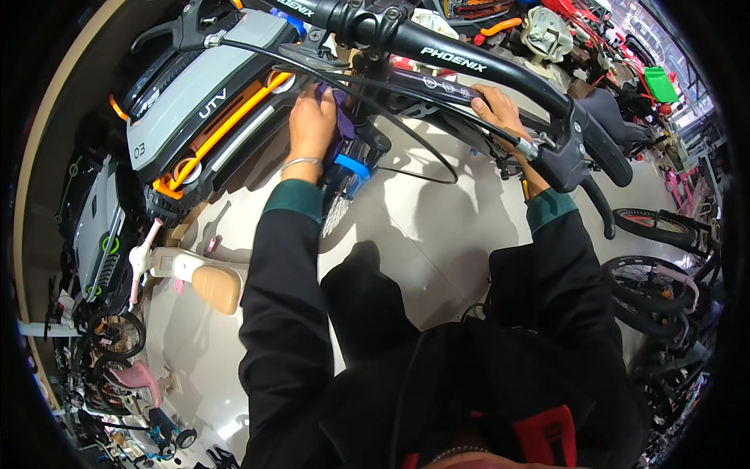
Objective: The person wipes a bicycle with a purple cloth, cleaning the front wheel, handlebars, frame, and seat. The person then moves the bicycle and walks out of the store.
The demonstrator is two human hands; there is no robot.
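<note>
A black Phoenix bicycle stands before me, its handlebar (521, 82) crossing the top of the view. My left hand (312, 120) holds a purple cloth (338, 111) against the front of the bike, by the fork below the stem; the exact part under the cloth is hidden. My right hand (499, 110) is wrapped around the dark frame tube (433, 85), behind the handlebar. Brake cables (436, 155) loop between the two hands. Below the cloth sits a blue piece (353, 166) over the front wheel (338, 214). The right brake lever (599, 205) hangs near my right forearm.
A grey and orange toy ride-on car (205, 99) stands close beside my left hand. A cream child's scooter with a tan seat (217, 287) is left of my arm. Bicycle wheels (656, 227) line the right side. More toys and a pink seat (137, 378) crowd the lower left.
</note>
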